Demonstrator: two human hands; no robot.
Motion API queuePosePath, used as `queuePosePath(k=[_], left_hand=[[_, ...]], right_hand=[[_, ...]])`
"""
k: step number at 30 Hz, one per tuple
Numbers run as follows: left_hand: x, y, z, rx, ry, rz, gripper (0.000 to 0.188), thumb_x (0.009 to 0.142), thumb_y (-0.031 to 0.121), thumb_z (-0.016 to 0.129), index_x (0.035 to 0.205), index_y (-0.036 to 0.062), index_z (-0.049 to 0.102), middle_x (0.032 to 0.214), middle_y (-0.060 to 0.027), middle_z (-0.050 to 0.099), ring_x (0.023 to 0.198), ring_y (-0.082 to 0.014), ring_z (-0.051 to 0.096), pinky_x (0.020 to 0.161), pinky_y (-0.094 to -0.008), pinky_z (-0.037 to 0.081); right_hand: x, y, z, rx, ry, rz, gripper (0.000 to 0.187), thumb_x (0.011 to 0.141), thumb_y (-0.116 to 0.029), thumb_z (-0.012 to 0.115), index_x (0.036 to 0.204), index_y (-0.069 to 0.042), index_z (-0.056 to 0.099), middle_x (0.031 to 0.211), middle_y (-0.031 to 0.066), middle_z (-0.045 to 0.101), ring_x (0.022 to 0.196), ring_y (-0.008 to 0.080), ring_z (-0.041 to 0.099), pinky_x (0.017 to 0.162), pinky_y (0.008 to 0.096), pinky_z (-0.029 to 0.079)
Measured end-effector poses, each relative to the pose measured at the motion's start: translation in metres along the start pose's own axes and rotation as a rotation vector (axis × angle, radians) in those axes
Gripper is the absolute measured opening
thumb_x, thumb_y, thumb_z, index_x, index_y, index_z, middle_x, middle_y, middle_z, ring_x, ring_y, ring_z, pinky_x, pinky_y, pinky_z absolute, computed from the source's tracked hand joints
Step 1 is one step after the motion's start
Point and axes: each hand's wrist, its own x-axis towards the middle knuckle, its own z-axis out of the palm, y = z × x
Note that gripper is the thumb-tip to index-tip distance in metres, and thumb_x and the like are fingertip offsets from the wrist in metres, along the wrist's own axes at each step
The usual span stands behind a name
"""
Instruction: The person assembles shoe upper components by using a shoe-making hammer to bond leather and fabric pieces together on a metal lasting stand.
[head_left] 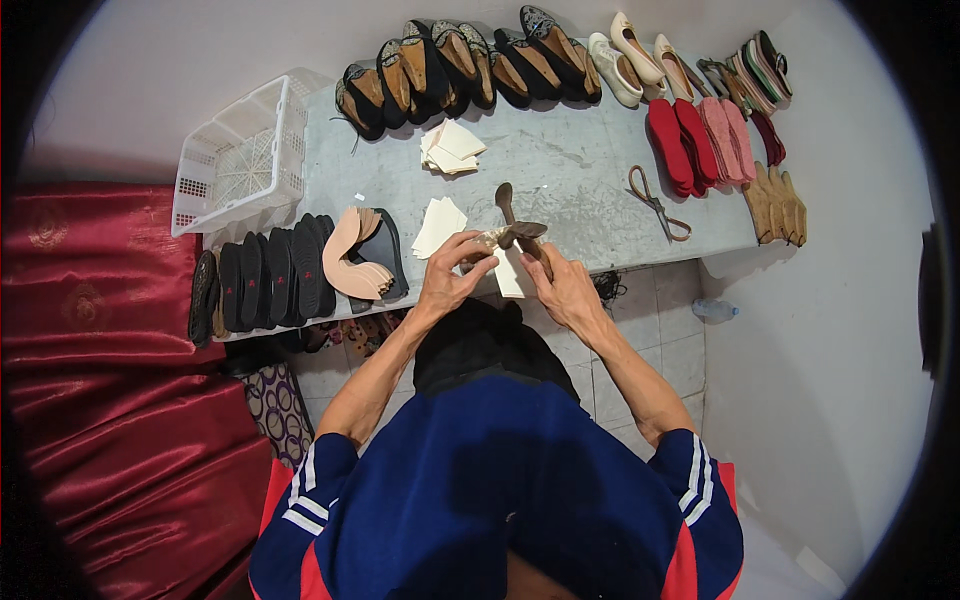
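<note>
On the grey table's near edge stands a dark iron shoe anvil (pixel 504 198) with a foot-shaped arm pointing up. Right beside it, my right hand (pixel 572 292) is closed round the brown handle of what looks like a small hammer (pixel 523 232), its dark head in front of the anvil. My left hand (pixel 452 275) pinches the edge of a cream-white flat piece (pixel 514 276) that hangs at the table edge between my hands. Part of this piece is hidden by my fingers and the hammer. Further cream pieces (pixel 437 228) lie just beyond my left hand.
Shoes (pixel 455 65) line the table's (pixel 570 190) far side. Scissors (pixel 658 205), red insoles (pixel 682 147) and tan pieces (pixel 775 205) lie right. Black soles (pixel 283 265), curved pink pieces (pixel 356 262) and a white basket (pixel 240 160) are left. A bottle (pixel 715 310) lies on the floor.
</note>
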Motion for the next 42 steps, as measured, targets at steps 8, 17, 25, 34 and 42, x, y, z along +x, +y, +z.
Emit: queuePosePath(k=[8,17,25,34,42], left_hand=[[0.005,-0.002,-0.005,0.041,-0.063,0.026,0.022,0.092,0.015,0.086,0.107,-0.0001,0.079,0.124,-0.0138,0.073,0.088,-0.0146,0.069,0.079,-0.0309,0.057],[0.003,-0.007,-0.005,0.028,-0.057,0.044,0.022,0.092,0.012,0.085,0.109,-0.0003,0.079,0.123,-0.0139,0.075,0.087,-0.0146,0.069,0.078,-0.0309,0.057],[0.002,-0.010,-0.003,0.017,-0.021,0.057,0.019,0.091,0.012,0.085,0.105,0.0004,0.079,0.127,-0.0155,0.076,0.088,-0.0170,0.073,0.077,-0.0316,0.059],[-0.006,-0.020,0.003,-0.018,0.038,0.027,0.025,0.090,0.014,0.086,0.110,0.0022,0.077,0.118,-0.0117,0.078,0.087,-0.0155,0.072,0.078,-0.0317,0.059],[-0.006,-0.021,0.005,0.078,0.104,0.074,0.041,0.087,0.016,0.089,0.120,0.0025,0.068,0.104,-0.0099,0.075,0.091,-0.0182,0.072,0.082,-0.0334,0.059]], right_hand=[[0.000,-0.007,-0.003,-0.050,-0.066,0.058,0.036,0.109,-0.035,0.059,0.130,-0.006,0.062,0.069,0.0245,0.065,0.066,0.0458,0.067,0.063,0.0531,0.049],[-0.001,-0.004,0.003,-0.109,-0.072,0.000,0.031,0.108,-0.032,0.060,0.125,-0.006,0.063,0.073,0.0273,0.069,0.069,0.0488,0.071,0.063,0.0563,0.053],[-0.003,-0.004,0.007,-0.110,-0.050,-0.054,0.032,0.108,-0.032,0.061,0.125,-0.005,0.062,0.072,0.0271,0.069,0.067,0.0494,0.070,0.059,0.0547,0.051],[-0.005,-0.008,0.012,-0.074,0.006,-0.075,0.031,0.107,-0.028,0.063,0.126,-0.004,0.060,0.071,0.0261,0.068,0.066,0.0489,0.069,0.059,0.0550,0.051],[-0.002,-0.004,0.014,-0.089,-0.041,-0.083,0.026,0.105,-0.026,0.065,0.114,-0.003,0.057,0.069,0.0246,0.067,0.065,0.0478,0.069,0.059,0.0538,0.051]])
